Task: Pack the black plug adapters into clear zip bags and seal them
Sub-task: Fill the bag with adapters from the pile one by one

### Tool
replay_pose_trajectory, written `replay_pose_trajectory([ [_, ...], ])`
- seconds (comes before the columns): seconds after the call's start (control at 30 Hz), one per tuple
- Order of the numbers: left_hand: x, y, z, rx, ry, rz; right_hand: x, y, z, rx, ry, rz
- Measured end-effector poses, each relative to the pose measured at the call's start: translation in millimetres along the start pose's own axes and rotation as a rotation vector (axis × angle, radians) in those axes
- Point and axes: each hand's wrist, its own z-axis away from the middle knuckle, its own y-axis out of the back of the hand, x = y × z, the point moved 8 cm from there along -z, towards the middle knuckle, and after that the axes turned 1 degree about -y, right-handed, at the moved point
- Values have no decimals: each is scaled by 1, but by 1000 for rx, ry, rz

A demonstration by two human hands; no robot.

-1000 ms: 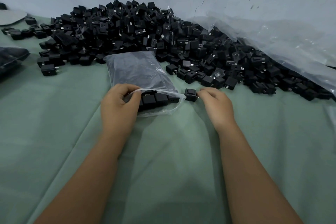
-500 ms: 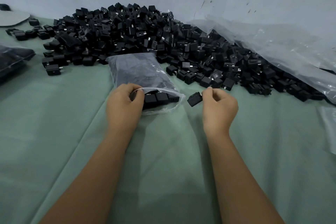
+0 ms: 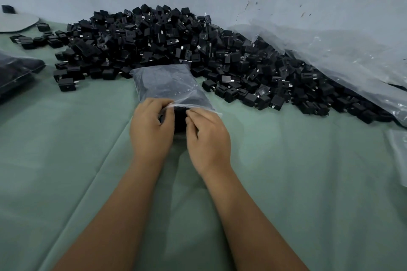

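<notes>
Right hand (image 3: 208,138) now at bag mouth (image 3: 189,108)

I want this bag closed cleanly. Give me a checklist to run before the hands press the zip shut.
1. Left hand holds the mouth of the zip bag: ok, its fingers pinch the upper edge.
2. Right hand is at the mouth: ok, fingertips at the opening.
3. Right hand is free of an adapter: cannot tell, fingers hide it.
4. No adapter sticks out across the zip line: cannot tell, hands cover the opening.
5. Bag rests flat on the green cloth: ok.
6. Loose pile of adapters is apart from the mouth: ok, it lies behind and to the right.
</notes>
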Motion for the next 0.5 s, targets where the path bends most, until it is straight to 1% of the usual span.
replay_pose_trajectory([
  [0.17, -6, -4, 1, -52, 63, -9, -3, 0, 7, -40, 24, 115],
  [0.33, -10, -5, 0, -81, 109, -9, 1, -8, 6, -167, -3, 163],
  [0.5, -8, -2, 0, -70, 104, 39, 2, -6, 6, -133, 3, 124],
])
